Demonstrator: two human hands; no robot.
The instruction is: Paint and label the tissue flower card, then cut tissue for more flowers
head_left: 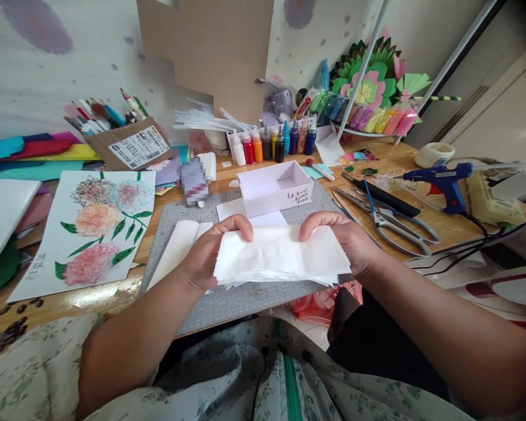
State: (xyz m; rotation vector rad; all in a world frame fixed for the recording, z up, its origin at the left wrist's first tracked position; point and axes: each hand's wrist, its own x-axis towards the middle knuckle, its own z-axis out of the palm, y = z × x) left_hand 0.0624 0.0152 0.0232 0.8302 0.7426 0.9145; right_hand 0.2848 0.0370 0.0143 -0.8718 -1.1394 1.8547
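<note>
A stack of thin white tissue sheets [283, 254] with jagged short edges is held level between my two hands, above the near edge of the grey cutting mat [236, 310]. My left hand [213, 248] grips its left end, thumb on top and fingers underneath. At the right end my right hand [339, 240] pinches it the same way. Just beyond the stack stands an open white box [267, 202] with handwriting on its side. Folded white paper [170, 248] lies on the mat, partly behind my left hand.
On the left lie a flower picture [100, 228] and dark beans [9, 333]; a cardboard box of pencils [125, 143] stands behind. Paint bottles [278, 143] line the back. To the right are scissors [386, 225], a black-handled cutter [390, 196] and a blue glue gun [447, 181] with its cable.
</note>
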